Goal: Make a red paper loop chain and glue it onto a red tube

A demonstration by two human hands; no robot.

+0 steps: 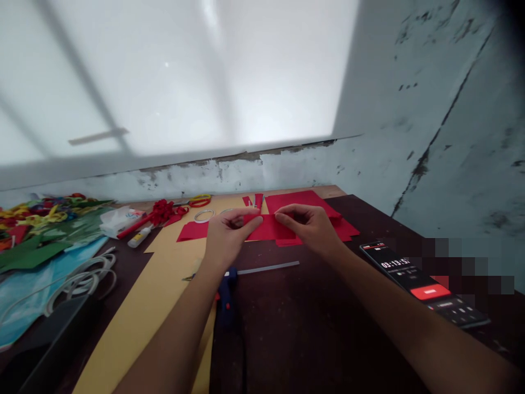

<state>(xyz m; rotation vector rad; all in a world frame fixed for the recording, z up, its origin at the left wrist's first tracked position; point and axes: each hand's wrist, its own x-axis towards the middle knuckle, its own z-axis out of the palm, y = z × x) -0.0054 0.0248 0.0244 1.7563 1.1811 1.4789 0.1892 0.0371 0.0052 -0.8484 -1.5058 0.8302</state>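
My left hand (pixel 230 232) and my right hand (pixel 305 224) are side by side over the table, both with thumb and fingers pinched. Between them they hold a strip of red paper (pixel 268 226) by its ends. Red sheets (pixel 297 203) lie just behind and under my right hand, and another folded red piece (pixel 192 231) is left of my left hand. Below the hands rests a blue glue gun (pixel 226 298) with a pale glue stick (pixel 270 268) behind it. The edges of the held strip blend into the red sheets.
Yellow paper (pixel 143 306) runs along the left. Around it are scissors (pixel 200 201), a tape roll (pixel 204 216), a red flower (pixel 164 212), a small bottle (pixel 139 237), a coiled cable (pixel 82 279) and green paper (pixel 33 253). A phone (pixel 422 284) lies at right.
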